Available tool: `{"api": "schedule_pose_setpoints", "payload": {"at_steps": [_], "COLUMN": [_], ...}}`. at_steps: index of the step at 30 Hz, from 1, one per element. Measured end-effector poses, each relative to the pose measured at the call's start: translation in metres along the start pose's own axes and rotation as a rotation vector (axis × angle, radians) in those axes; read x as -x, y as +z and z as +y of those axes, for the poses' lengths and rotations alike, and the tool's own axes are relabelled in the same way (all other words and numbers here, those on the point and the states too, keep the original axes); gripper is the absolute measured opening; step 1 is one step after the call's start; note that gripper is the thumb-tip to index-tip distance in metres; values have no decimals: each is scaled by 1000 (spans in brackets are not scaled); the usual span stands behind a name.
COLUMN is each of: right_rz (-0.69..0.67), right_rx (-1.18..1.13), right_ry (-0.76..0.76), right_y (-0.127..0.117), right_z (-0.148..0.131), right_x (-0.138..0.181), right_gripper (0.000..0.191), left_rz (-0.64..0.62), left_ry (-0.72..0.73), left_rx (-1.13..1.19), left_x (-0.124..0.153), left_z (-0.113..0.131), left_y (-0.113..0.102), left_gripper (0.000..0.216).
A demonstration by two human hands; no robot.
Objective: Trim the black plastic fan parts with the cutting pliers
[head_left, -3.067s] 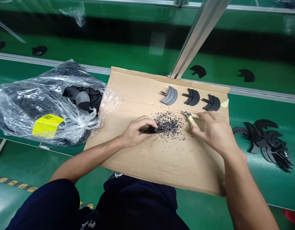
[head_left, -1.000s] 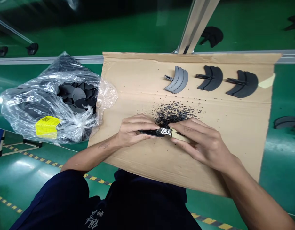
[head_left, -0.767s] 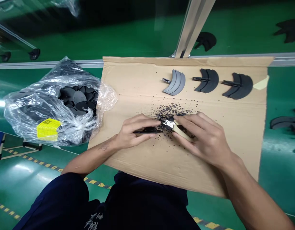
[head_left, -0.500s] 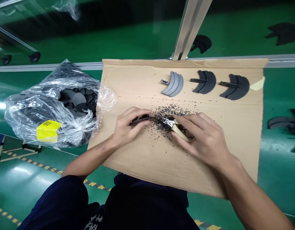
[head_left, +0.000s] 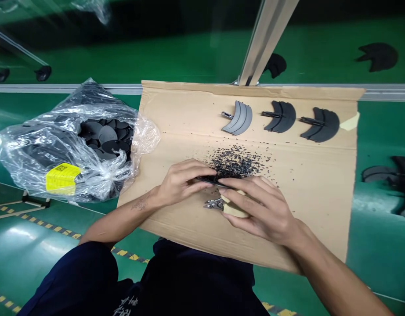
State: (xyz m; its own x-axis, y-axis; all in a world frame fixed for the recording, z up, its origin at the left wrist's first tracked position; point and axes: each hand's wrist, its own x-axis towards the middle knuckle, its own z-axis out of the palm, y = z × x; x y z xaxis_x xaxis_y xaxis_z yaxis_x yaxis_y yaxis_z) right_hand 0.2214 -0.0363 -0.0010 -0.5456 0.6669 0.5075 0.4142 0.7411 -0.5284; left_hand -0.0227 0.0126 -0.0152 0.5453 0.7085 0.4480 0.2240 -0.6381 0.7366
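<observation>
Pinching a thin black part point(head_left: 213, 180) nearly edge-on, the left hand point(head_left: 178, 183) closes its thumb and fingers around one end, probably so that the other end sticks out toward the right hand point(head_left: 260, 206). The two hands nearly meet over the cardboard point(head_left: 189, 224): the outstretched fingers of the right hand reach the free end of the part and appear to touch it, while the rest of that hand is clamped on the pale handles of a pair of cutters point(head_left: 229, 209). The metal head of the tool points left, nearer the body than the part and apart from it, which likely lets those fingers steady the part without the tool being put down. Whether the blades are parted is too small to tell, and much of the part is hidden in the grip. Just beyond the hands lies a heap of tiny black bits point(head_left: 235, 162); the cardboard seems to be there to catch them and shield the green bench point(head_left: 380, 142). Farther back, a grey curved piece point(head_left: 240, 117), a black curved piece point(head_left: 282, 116) and another black curved piece point(head_left: 324, 125) lie apart in a row, stems all pointing left, perhaps for easy viewing. On the left, a clear bag point(head_left: 41, 127) gapes open, leaving black discs point(head_left: 108, 134) within easy reach.
</observation>
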Motion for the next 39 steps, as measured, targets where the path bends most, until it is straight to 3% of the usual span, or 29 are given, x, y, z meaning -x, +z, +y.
{"api": "schedule_pose_setpoints", "payload": {"at_steps": [4, 7, 13, 26, 39], "right_rz": [91, 152, -9, -44, -131], "right_rx": [-154, -87, 107, 109, 199], "right_ry": [66, 146, 133, 114, 88], "right_y": [-10, -15, -13, -11, -17], "right_z": [0, 7, 22, 18, 8], "right_x": [-4, -6, 0, 0, -1], "right_gripper": [48, 49, 42, 44, 33], "left_rz": [24, 54, 24, 44, 2], "left_ry": [29, 38, 66, 164, 270], "left_rx": [-9, 9, 31, 43, -40], "left_x": [1, 1, 2, 0, 5], "left_z": [-5, -7, -7, -9, -6], "left_y": [-3, -3, -3, 1, -2], "left_gripper": [24, 28, 33, 26, 35]}}
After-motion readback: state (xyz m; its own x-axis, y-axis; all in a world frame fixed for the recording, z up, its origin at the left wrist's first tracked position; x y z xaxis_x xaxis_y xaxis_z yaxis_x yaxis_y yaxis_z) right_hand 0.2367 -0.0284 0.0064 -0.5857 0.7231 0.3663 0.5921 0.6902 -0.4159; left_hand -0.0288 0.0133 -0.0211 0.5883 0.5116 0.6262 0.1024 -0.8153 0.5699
